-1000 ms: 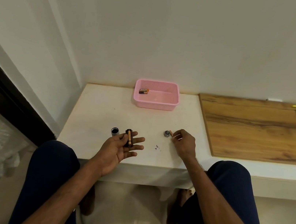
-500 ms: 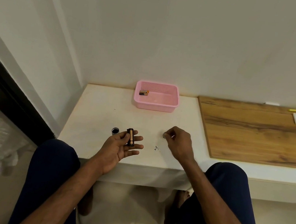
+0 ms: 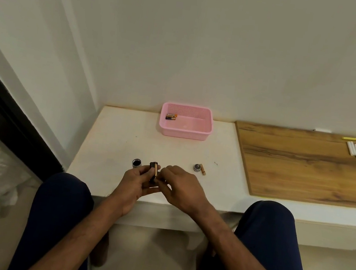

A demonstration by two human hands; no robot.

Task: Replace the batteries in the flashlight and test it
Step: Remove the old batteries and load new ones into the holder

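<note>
Black battery holder [image 3: 152,173] held upright; flashlight tube [image 3: 136,163] stands just left.

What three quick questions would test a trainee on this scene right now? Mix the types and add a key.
1. True or false: the pink basket holds batteries.
2. What lies beside the grey cap? A) a loose battery B) a chalk stick C) a screwdriver
3. Fill in: the black battery holder is gripped by the ___ hand.
Key: 1 true; 2 A; 3 left hand.
</note>
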